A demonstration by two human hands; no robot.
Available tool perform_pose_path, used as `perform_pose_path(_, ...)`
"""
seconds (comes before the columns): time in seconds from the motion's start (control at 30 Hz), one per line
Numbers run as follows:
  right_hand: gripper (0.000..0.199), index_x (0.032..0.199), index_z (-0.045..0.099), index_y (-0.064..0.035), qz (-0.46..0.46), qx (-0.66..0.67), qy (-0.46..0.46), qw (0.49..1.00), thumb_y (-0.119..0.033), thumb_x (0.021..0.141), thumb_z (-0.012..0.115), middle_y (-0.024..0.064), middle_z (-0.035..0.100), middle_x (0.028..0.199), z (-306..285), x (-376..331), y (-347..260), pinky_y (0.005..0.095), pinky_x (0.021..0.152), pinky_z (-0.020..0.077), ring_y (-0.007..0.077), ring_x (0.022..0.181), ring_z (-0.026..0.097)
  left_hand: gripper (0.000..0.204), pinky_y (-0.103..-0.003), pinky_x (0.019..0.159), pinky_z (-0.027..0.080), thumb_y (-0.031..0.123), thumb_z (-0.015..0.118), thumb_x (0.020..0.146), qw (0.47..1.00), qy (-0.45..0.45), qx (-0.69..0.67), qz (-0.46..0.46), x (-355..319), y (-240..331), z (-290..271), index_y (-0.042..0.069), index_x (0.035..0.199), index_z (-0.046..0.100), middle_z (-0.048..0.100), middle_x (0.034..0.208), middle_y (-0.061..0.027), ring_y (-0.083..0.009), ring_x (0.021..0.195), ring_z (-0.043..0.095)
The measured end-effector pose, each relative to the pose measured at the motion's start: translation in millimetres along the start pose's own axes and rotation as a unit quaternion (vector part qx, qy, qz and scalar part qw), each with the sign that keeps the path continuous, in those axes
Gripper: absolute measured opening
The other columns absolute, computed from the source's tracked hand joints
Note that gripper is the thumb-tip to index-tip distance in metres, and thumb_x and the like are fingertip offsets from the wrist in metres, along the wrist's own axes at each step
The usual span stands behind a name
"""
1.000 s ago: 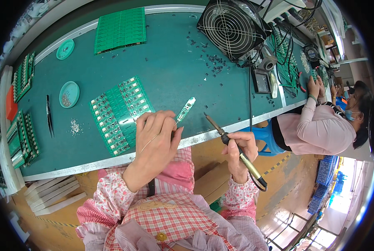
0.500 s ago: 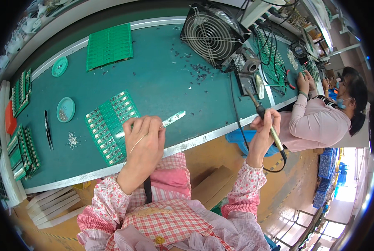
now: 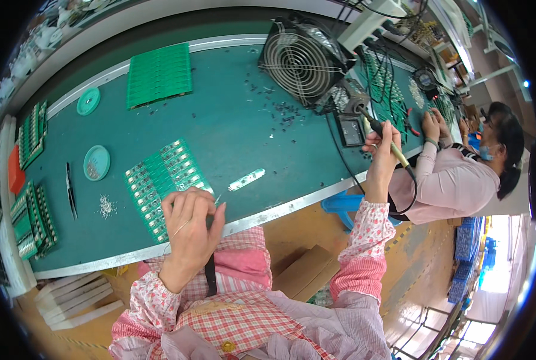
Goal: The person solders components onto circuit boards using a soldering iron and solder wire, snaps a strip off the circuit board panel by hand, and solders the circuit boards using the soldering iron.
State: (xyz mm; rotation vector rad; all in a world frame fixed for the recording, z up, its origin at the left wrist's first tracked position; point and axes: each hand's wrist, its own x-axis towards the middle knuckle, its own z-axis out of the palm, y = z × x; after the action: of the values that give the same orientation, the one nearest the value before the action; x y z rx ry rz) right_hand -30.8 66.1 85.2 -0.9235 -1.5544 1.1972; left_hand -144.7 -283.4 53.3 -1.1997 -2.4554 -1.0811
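Observation:
My left hand (image 3: 191, 225) is closed at the lower edge of a green circuit board panel (image 3: 175, 157) with rows of small parts. A thin solder wire (image 3: 219, 198) pokes out of its fingertips. To its right, a small narrow circuit board (image 3: 247, 179) lies loose on the green bench mat, apart from the hand. My right hand (image 3: 383, 153) grips a soldering iron (image 3: 395, 150) by its handle. The iron's tip end is up at the iron stand (image 3: 357, 103), beside a small black tray (image 3: 351, 131); the very tip is hard to make out.
A black fan (image 3: 301, 63) stands at the back, with small dark parts scattered before it. A plain green panel (image 3: 160, 75), two round dishes (image 3: 96, 162) (image 3: 89, 101), tweezers (image 3: 70, 190) and stacked boards (image 3: 34, 219) lie leftward. A co-worker (image 3: 454, 162) sits at right.
My left hand has let go of the narrow board, which now lies on the mat, and moved slightly left and down. The right hand has lifted the soldering iron away to the stand.

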Motion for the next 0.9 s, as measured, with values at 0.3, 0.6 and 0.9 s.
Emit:
perform_pose_path(0.3,0.048,0.138,0.048,-0.0035,0.179,0.225,-0.087,0.954,-0.033,0.101,0.055,0.0151,0.062,0.124,17,5,16,0.0299,0.073,0.0556,0.0175,0.096,0.064,0.020,-0.043,0.089,0.038,-0.001,0.067,0.079,0.999,0.012,-0.042,0.026,-2,-2,-4,0.007,0.075,0.049,0.061,0.087,-0.0059,-0.0252,0.089,0.060)
perform_pose_path(0.6,0.031,0.111,0.069,-0.0109,-0.196,-0.234,-0.305,0.902,-0.013,0.081,0.078,0.0024,0.063,0.089,62,-122,-25,0.0285,0.063,0.0468,0.0162,0.073,0.056,0.018,-0.042,0.088,0.038,-0.001,0.067,0.078,0.998,-0.004,-0.053,0.020,-3,-2,-6,0.007,0.075,0.051,0.061,0.085,-0.0062,-0.0249,0.086,0.060)
perform_pose_path(0.9,0.021,0.092,0.072,-0.0101,-0.330,-0.297,-0.398,0.803,-0.015,0.074,0.081,0.0012,0.061,0.082,69,-125,-18,0.0324,0.067,0.0454,0.0187,0.074,0.056,0.013,-0.042,0.088,0.039,0.000,0.066,0.079,0.997,0.017,-0.075,0.023,-6,-4,-6,0.005,0.077,0.054,0.062,0.085,-0.0066,-0.0252,0.083,0.059)
